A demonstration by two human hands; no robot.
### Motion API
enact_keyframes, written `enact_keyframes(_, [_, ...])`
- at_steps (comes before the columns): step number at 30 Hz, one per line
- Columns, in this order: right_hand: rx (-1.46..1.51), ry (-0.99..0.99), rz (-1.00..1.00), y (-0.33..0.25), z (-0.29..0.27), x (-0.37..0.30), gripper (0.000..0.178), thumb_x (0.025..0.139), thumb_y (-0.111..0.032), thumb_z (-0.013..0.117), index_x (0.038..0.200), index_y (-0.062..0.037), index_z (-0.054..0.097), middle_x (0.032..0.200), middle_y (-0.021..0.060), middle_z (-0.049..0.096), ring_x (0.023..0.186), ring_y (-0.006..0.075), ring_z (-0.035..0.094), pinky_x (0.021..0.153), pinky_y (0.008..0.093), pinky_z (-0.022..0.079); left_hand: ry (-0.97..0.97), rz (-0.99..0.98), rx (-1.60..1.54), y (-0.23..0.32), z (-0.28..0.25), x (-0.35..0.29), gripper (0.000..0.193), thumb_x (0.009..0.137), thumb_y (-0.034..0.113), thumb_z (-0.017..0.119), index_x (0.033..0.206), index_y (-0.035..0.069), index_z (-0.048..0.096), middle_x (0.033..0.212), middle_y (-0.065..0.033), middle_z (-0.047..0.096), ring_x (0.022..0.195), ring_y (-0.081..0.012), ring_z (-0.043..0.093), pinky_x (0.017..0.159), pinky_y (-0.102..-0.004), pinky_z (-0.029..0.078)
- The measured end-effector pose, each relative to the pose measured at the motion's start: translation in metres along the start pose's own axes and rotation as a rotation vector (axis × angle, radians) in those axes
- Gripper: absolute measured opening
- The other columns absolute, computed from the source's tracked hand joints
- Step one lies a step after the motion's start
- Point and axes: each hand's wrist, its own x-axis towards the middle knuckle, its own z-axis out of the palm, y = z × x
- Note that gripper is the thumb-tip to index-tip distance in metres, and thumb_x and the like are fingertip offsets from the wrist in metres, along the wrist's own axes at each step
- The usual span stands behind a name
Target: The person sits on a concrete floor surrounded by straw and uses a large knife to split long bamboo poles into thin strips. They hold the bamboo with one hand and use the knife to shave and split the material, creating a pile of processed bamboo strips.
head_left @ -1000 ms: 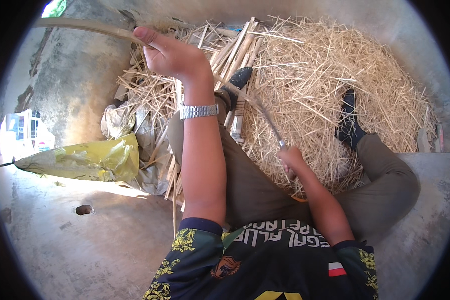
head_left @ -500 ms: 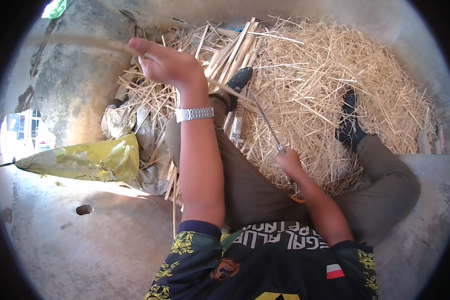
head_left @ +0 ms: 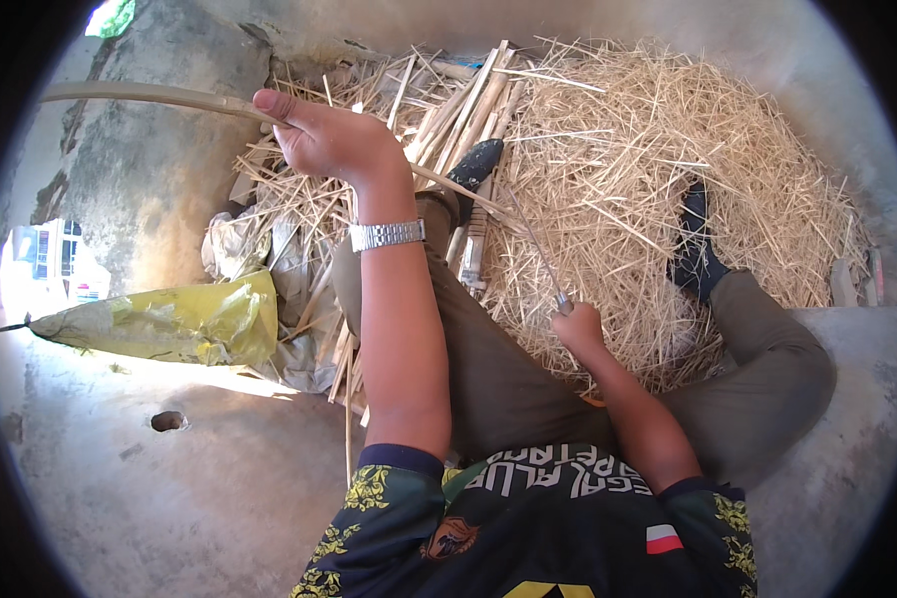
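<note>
My left hand (head_left: 334,142), raised at the upper left, is closed round a long pale bamboo strip (head_left: 159,94). One end of the strip curves off to the left; the other runs under my wrist toward the middle. In my right hand (head_left: 578,329) is the handle of a slim knife (head_left: 542,249), its narrow blade slanting up and left. The blade tip lies close to the right end of the strip; whether they touch I cannot tell. A pile of thin shavings (head_left: 628,149) spreads beneath the knife and between my feet.
Several split bamboo pieces (head_left: 468,100) lie beyond my left forearm. A yellow plastic sack (head_left: 189,319) is stretched out at the left, near a hole (head_left: 168,421) in the concrete. Concrete walls (head_left: 169,149) rise at the left and back. My legs are spread around the shavings.
My left hand has come down slightly, and the strip, blurred before, now shows sharply. The knife blade has tilted a little; my right hand stays almost in place.
</note>
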Motion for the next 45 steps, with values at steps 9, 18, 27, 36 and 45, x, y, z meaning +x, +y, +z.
enact_keyframes(9, [0.396,0.078,-0.24,-0.021,-0.011,-0.018,0.026,0.087,-0.022,0.064,0.079,0.003,0.063,0.064,0.0158,0.064,0.057,0.0286,0.062,0.06,0.0433,0.047,0.038,-0.004,-0.015,0.008,-0.004,0.002,0.085,0.102,0.065,0.044,0.116,-0.018,0.057,0.071,-0.0013,0.041,0.068,-0.012,0.038,0.068,-0.0284,0.045])
enact_keyframes(18, [0.192,0.018,-0.205,-0.04,-0.024,-0.023,0.03,0.084,-0.026,0.068,0.095,0.0011,0.07,0.08,0.0211,0.07,0.076,0.0368,0.07,0.071,0.0452,0.052,0.029,0.07,-0.027,-0.005,-0.007,0.012,0.067,0.103,0.063,0.046,0.084,0.0,0.052,0.064,0.0047,0.029,0.06,-0.0107,0.03,0.058,-0.0274,0.039])
enact_keyframes(27, [-0.099,-0.04,-0.069,0.001,0.001,-0.007,0.035,0.087,-0.026,0.066,0.096,0.0084,0.067,0.078,0.0261,0.07,0.076,0.0417,0.071,0.07,0.0482,0.054,0.006,-0.016,-0.1,0.001,-0.009,0.007,0.07,0.099,0.066,0.05,0.089,-0.002,0.055,0.064,0.0069,0.024,0.058,-0.0081,0.024,0.052,-0.026,0.032])
enact_keyframes(36, [0.846,-0.565,0.373,-0.027,-0.02,-0.011,0.019,0.083,-0.011,0.07,0.079,-0.0037,0.053,0.055,-0.0024,0.042,0.042,0.0121,0.044,0.041,0.0312,0.038,-0.029,0.085,-0.044,0.033,-0.031,0.017,0.068,0.099,0.073,0.038,0.081,0.007,0.04,0.065,0.0022,0.033,0.055,-0.0102,0.035,0.048,-0.0264,0.034])
enact_keyframes(45, [0.222,0.014,-0.142,-0.011,-0.023,0.004,0.021,0.082,-0.015,0.069,0.069,-0.003,0.057,0.057,0.006,0.056,0.04,0.0162,0.049,0.041,0.033,0.04,-0.177,0.133,-0.18,0.05,0.002,0.023,0.062,0.102,0.068,0.035,0.081,0.009,0.038,0.066,0.0007,0.038,0.055,-0.0105,0.037,0.049,-0.0259,0.036])
